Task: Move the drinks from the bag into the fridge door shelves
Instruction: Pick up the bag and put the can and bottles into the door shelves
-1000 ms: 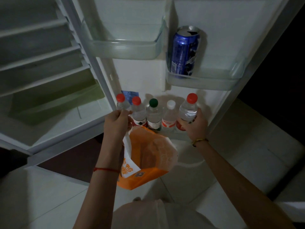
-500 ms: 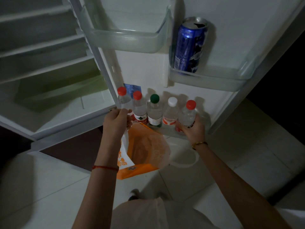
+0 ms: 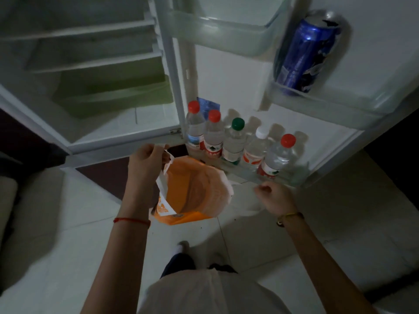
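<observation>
The left hand [image 3: 145, 162] has its fingers pinched on the rim of the soft orange-and-white plastic bag [image 3: 192, 193], which hangs open and limp just in front of the bottom clear plastic fridge door shelf [image 3: 251, 175], while the right hand [image 3: 275, 198] hangs loosely curled and grasping nothing just below that shelf. Five small clear plastic water bottles [image 3: 233, 141] stand upright in a row on the shelf, and a tall blue drink can [image 3: 303, 53] sits on a shelf above; no drink shows inside the bag. Full bottles should feel fairly heavy, stiff and perhaps slick, best gripped around the waist below the cap.
</observation>
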A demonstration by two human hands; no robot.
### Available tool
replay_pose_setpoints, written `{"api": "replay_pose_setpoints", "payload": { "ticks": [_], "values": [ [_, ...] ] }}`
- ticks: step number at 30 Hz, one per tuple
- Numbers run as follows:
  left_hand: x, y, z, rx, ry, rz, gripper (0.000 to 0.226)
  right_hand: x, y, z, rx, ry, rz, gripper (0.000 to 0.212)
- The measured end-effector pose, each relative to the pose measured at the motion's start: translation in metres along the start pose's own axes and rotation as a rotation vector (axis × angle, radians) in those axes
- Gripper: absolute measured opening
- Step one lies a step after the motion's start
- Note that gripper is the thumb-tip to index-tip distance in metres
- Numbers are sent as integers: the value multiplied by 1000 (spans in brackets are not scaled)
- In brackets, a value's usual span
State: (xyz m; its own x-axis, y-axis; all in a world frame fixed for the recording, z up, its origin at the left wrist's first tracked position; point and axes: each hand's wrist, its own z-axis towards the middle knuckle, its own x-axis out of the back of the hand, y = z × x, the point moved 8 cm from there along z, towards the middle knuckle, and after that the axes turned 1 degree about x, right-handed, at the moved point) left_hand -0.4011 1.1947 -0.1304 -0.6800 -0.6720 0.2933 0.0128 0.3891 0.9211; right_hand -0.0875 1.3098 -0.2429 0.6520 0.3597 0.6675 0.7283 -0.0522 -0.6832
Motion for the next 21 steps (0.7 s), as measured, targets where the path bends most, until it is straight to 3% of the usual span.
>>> {"api": "replay_pose_setpoints", "payload": {
  "ticks": [5, 18, 21],
  "values": [
    [46, -32, 8, 27, 51, 18, 19, -62, -60, -3, 96, -228, 14, 19],
    [198, -160, 67, 300, 142, 19, 15, -234, -205, -30, 252, -401, -31, 16],
    [230, -194, 89, 346, 176, 58, 26, -268, -233, -36, 275, -403, -14, 17]
  ]
}}
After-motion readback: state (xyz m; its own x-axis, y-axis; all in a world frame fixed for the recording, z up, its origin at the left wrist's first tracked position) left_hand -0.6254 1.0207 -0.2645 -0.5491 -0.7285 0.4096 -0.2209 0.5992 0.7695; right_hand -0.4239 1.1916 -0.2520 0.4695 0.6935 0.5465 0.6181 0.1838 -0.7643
